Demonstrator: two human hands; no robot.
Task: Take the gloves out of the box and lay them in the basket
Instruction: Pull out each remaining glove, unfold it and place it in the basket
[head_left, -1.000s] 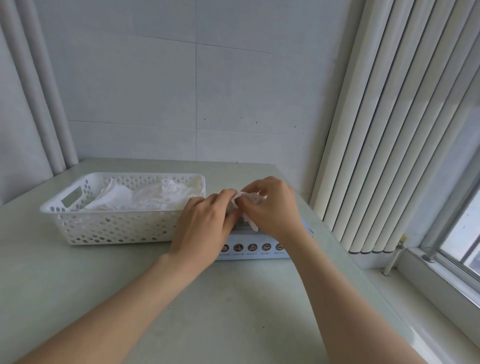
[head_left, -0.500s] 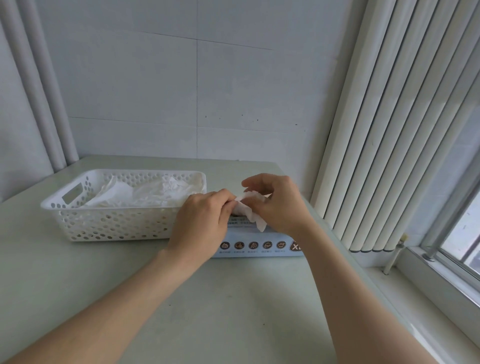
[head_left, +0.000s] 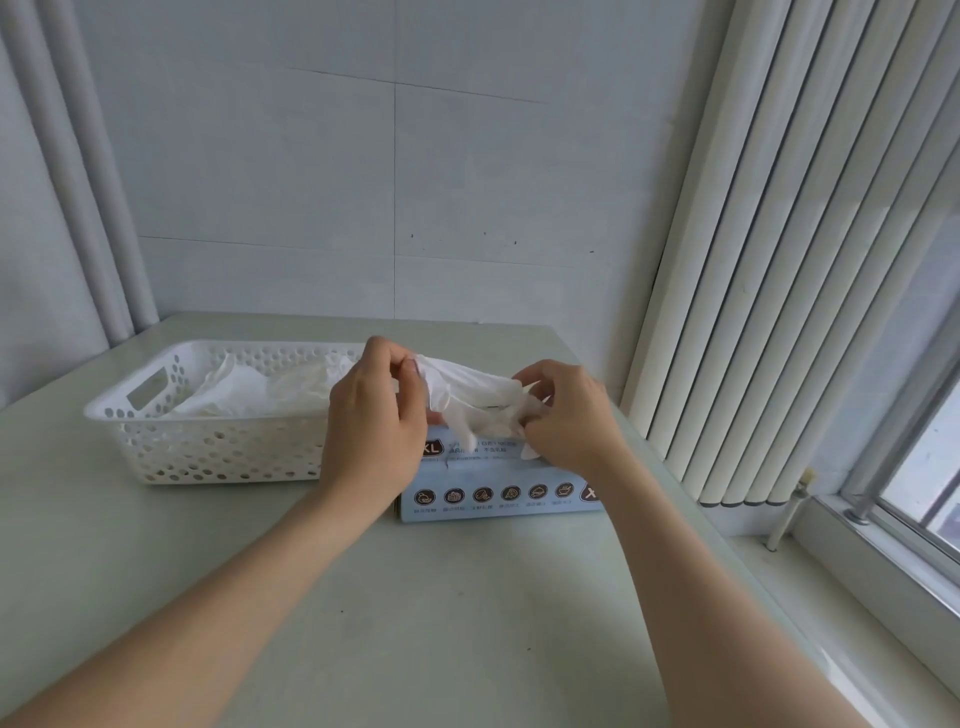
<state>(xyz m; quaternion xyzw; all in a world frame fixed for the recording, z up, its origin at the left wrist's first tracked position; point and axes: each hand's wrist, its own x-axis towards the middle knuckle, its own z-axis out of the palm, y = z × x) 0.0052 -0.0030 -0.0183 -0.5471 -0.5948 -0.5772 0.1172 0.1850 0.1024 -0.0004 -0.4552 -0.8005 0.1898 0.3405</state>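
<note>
Whereas glove (head_left: 467, 387) sat bunched at box (head_left: 498, 499), now stretched above it; left hand (head_left: 374, 421) pinches one end, right hand (head_left: 566, 415) pinches other.

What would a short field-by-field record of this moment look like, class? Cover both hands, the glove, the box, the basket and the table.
Left hand: pinches one end of the thin white disposable glove
Right hand: pinches its other end
Glove: stretched between the hands, above the box
Pale blue cardboard box: on the table, right of the basket
White perforated plastic basket: holds crumpled white gloves
Pale green table: bears box and basket
</note>
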